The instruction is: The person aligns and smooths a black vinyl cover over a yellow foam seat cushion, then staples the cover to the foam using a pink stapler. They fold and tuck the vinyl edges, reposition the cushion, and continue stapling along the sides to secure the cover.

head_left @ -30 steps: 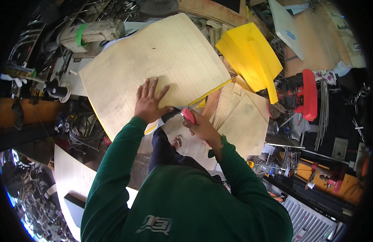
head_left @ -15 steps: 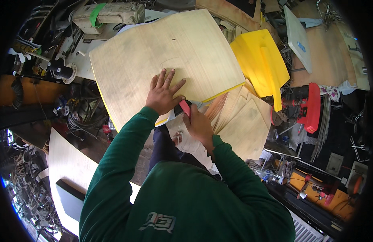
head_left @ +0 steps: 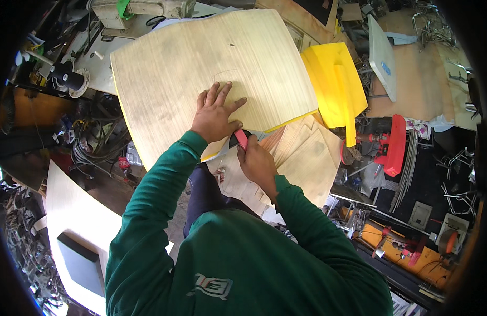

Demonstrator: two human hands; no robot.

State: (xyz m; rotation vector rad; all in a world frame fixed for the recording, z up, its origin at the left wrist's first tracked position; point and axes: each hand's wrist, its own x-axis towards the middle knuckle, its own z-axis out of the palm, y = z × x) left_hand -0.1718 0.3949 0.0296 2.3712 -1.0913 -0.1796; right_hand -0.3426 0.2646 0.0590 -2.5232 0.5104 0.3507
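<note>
A large, gently curved wood-grain panel (head_left: 169,68) with yellow along its edge lies in front of me. My left hand (head_left: 214,117) rests palm down on its near part, fingers apart, holding nothing. My right hand (head_left: 258,164) is closed round a red and black hand tool (head_left: 241,138) at the panel's near edge, close to my left thumb. The tool's kind is unclear, since my fingers and the edge hide part of it. A faint curved line shows on the panel beyond my left fingertips.
Thin wooden sheets (head_left: 309,163) lie fanned out below right of the panel. Beside it is a bright yellow piece (head_left: 333,87). A sewing machine (head_left: 140,11) and black thread spool (head_left: 72,80) stand far left. A red machine (head_left: 395,146) stands right, a pale board (head_left: 80,203) lower left.
The view has shifted, so the surroundings on both sides sit further left. My left fingers have moved slightly on the panel. The right hand keeps the tool at the same edge.
</note>
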